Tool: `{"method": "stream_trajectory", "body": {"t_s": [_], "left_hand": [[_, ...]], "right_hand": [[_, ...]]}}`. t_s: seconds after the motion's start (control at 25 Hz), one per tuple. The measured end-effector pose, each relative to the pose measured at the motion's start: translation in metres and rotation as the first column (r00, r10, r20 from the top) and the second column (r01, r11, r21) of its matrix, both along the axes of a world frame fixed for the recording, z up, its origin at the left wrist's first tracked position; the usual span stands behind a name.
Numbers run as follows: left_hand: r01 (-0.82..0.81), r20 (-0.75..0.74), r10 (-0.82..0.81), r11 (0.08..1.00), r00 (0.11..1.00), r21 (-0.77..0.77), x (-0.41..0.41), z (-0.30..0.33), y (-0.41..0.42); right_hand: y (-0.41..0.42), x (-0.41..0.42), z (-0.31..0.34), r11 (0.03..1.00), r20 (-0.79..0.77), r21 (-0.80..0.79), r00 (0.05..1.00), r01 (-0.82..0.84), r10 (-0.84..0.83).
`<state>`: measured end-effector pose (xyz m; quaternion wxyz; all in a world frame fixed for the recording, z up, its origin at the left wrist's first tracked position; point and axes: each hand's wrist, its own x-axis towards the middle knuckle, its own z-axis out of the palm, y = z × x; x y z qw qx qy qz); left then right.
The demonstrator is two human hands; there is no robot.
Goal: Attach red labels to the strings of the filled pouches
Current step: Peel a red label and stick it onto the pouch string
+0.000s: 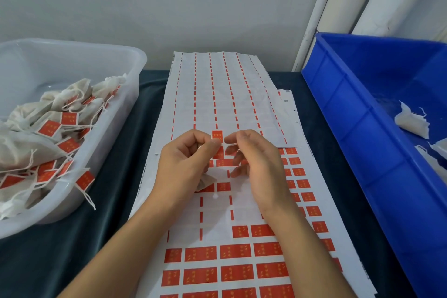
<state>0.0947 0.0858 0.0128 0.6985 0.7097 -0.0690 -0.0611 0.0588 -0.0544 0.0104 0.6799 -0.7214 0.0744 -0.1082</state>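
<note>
- Hands meet over the middle of the label sheet [242,256], which lies on the dark-covered bench [101,225] between 2 bins.
- The left hand [186,155] is curled, thumb and forefinger pinched together at the lower edge of a red label [217,135] that stands up just above the fingertips; a filled pouch [205,182] peeks out from under its heel, apparently tucked in the same hand.
- The right hand [254,159] pinches a short stretch of white string [229,144] between thumb and forefinger, its other fingers loosely spread and holding nothing.
- String and label sit just beside each other, nearly touching; whether the string already lies on the sticky face I cannot tell.
- Step in hand, as I judge it: laying the string across 1 peeled label before folding it shut.
- The next move probably calls for keeping the string taut and centred on the label, then folding the 2 halves squarely so the edges match and nothing sticks to a fingertip.
- The clear tub [125,84] on the left holds pouches already tagged, with red labels on their strings.
- The blue crate [350,94] on the right shows a few white pouches without visible labels.
- A second sheet, mostly stripped of labels, overlaps the far end of the working sheet.
- Many labels remain, so the task looks partway through.
</note>
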Motion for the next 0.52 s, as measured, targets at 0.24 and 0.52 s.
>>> {"method": "stream_trajectory", "body": {"t_s": [0.24, 0.52], "left_hand": [[0.022, 0.038, -0.021, 1.0, 0.999, -0.018, -0.0018, 0.0008, -0.0008], [-0.051, 0.116, 0.044, 0.997, 0.992, 0.057, -0.0018, -0.0045, -0.0025]], "right_hand": [[0.0011, -0.0016, -0.0009, 0.995, 0.047, -0.102, 0.999, -0.021, 0.026], [-0.001, -0.0012, -0.0014, 0.988, 0.064, -0.13, 0.995, 0.08, -0.072]]}}
